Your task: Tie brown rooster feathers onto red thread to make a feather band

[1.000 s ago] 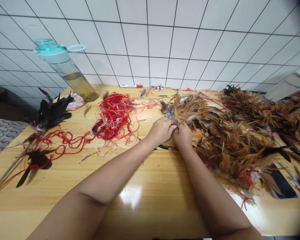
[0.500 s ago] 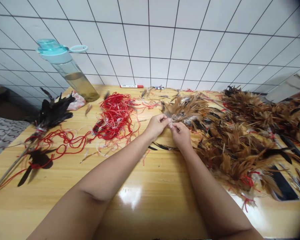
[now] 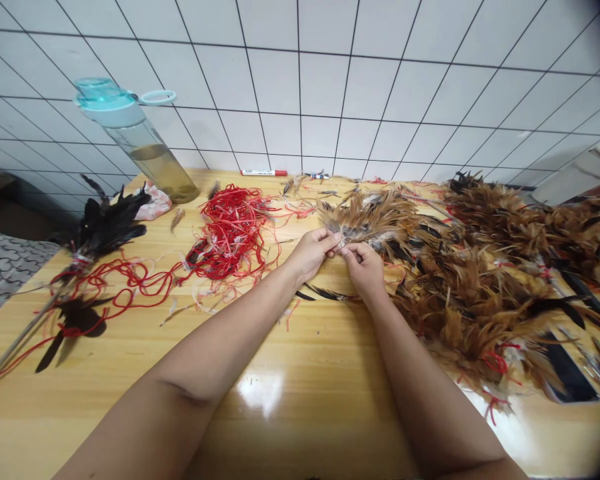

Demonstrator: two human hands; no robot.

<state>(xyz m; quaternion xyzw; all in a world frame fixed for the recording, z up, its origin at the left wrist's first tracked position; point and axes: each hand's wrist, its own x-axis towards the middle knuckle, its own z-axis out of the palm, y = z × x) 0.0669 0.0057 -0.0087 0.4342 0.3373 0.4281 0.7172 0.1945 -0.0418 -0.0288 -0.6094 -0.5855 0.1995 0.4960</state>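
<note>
My left hand (image 3: 313,252) and my right hand (image 3: 364,265) meet near the middle of a wooden table (image 3: 280,373). Both pinch the near end of a bunch of brown feathers (image 3: 367,217), fingertips almost touching. The feather bunch fans away from my hands toward the wall. A big heap of brown feathers (image 3: 480,280) lies to the right of my right hand. A tangle of red string (image 3: 230,230) lies just left of my left hand. A dark feather (image 3: 325,293) rests on the table under my wrists.
A clear bottle with a teal lid (image 3: 135,143) leans at the back left. Black feathers (image 3: 107,223) on a stick with red string lie at the left. A red-capped marker (image 3: 263,173) lies by the tiled wall. Dark tools (image 3: 570,373) lie at the right edge.
My hands have lifted slightly off the table, from closed on the feather bunch to pinching its end with the fingertips. In the last half second they barely move.
</note>
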